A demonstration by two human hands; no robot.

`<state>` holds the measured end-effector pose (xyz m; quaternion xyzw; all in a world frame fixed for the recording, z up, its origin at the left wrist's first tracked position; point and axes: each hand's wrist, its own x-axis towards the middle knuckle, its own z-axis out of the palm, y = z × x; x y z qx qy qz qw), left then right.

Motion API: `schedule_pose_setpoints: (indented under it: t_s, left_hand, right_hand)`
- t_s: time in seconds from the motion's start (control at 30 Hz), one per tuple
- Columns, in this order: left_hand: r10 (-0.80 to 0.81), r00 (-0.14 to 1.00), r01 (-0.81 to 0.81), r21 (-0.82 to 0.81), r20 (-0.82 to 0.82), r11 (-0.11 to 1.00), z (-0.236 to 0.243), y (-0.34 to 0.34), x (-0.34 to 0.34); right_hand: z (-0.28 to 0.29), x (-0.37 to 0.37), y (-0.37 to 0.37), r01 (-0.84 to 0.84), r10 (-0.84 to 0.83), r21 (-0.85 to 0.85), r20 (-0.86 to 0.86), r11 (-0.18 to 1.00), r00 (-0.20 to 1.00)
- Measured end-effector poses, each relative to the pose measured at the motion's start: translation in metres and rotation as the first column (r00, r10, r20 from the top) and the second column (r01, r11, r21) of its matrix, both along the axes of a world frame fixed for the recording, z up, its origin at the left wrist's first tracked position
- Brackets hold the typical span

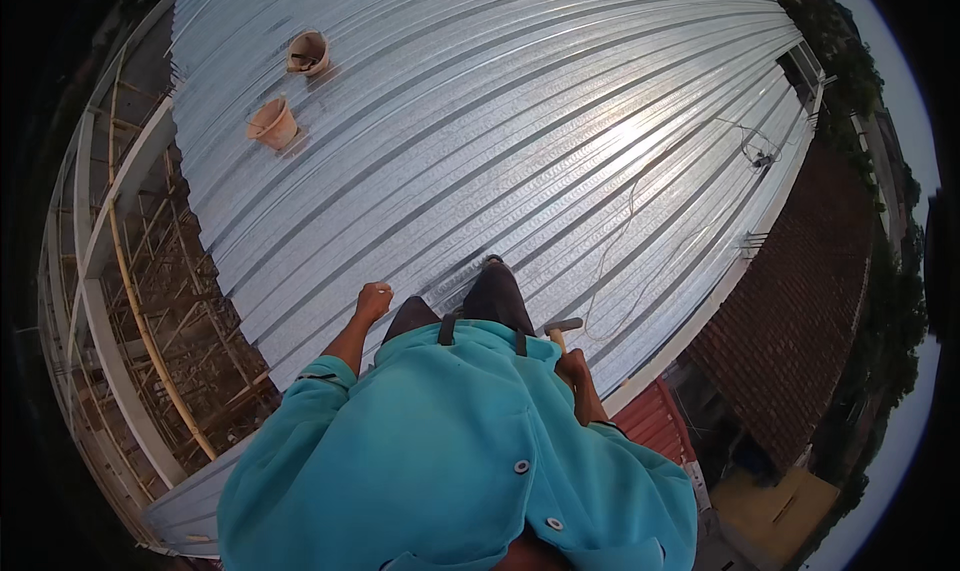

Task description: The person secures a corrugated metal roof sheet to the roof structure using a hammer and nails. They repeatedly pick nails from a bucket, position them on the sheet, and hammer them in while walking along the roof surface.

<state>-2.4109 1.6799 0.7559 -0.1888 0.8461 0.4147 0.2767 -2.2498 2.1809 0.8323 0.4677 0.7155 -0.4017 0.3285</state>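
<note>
Right hand [573,368]: I have it clamped around the wooden handle of a hammer with a dark metal head [565,325], held beside the wearer's right hip, head uppermost. Left hand [374,301]: out above the silver ribbed metal roof [420,181], fingers curled; too small for me to tell whether they're together or pinching something. Wearer in a turquoise buttoned jacket [400,451] and dark trousers [495,299]. Up-left, well apart from the hands, I get two orange-tan plastic buckets on the sheets, the farther [309,54] with dark contents, the nearer [273,124] just beside it. Thin pale cord [601,271] loops over the right side. Brown tiled roof [790,291] beyond the edge.
</note>
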Motion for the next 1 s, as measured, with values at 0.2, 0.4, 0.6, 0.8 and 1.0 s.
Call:
schedule_pose_setpoints:
  t_s: [0.2,0.4,0.6,0.8,1.0]
  left_hand:
    - [0.213,0.974,-0.212,-0.024,0.077,0.977,-0.011,-0.023,0.013]
    - [0.359,0.933,-0.359,0.018,0.006,0.933,-0.026,-0.033,-0.066]
    - [0.689,0.724,-0.664,0.266,-0.003,0.699,0.041,-0.023,-0.183]
    - [0.861,0.507,-0.837,0.265,0.041,0.48,0.02,-0.05,-0.225]
    - [0.775,0.52,-0.83,-0.003,0.359,0.558,-0.044,-0.086,-0.212]
  right_hand:
    - [-0.03,-0.072,-0.003,-0.262,0.263,-0.024,0.067,0.965,0.962]
    - [-0.076,-0.21,0.011,-0.572,0.575,-0.062,0.088,0.818,0.813]
    - [-0.062,-0.397,0.017,-0.697,0.697,-0.041,0.089,0.716,0.711]
    - [-0.033,-0.64,-0.029,-0.677,0.677,0.029,0.007,0.736,0.736]
    - [-0.004,-0.805,-0.129,-0.603,0.61,0.114,-0.042,0.79,0.791]
